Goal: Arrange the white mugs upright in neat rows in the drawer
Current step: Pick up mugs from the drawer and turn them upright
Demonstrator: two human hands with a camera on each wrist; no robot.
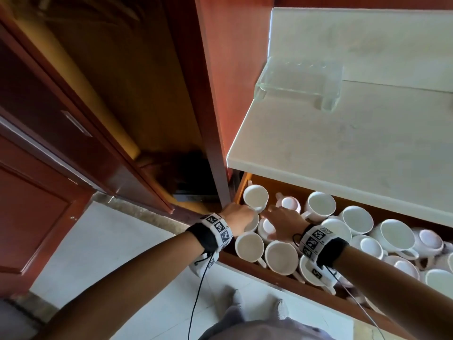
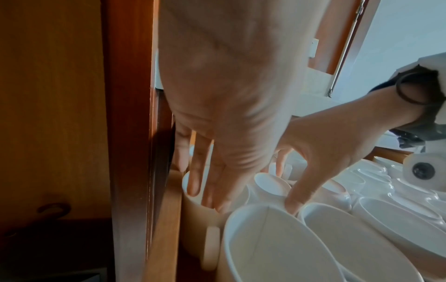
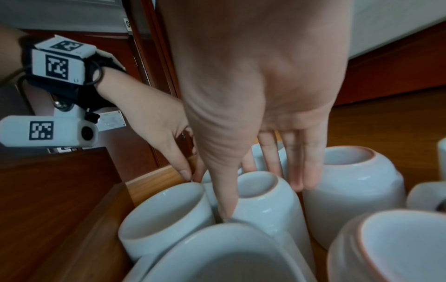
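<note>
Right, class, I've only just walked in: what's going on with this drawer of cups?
A person is sorting white mugs in an open wooden drawer under a pale countertop. The left hand reaches over an upright mug at the drawer's left end. The right hand straddles an upside-down mug, thumb and fingers either side. Several mugs stand upright; others are still inverted or tipped.

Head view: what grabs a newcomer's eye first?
The open drawer under the pale countertop, crowded with white mugs, some mouth-up and some upside down. Both hands reach into its left end: the left hand is at an upright mug by the drawer's left wall, and the right hand spreads straight fingers over an upturned mug. A clear stand sits on the countertop.
</note>
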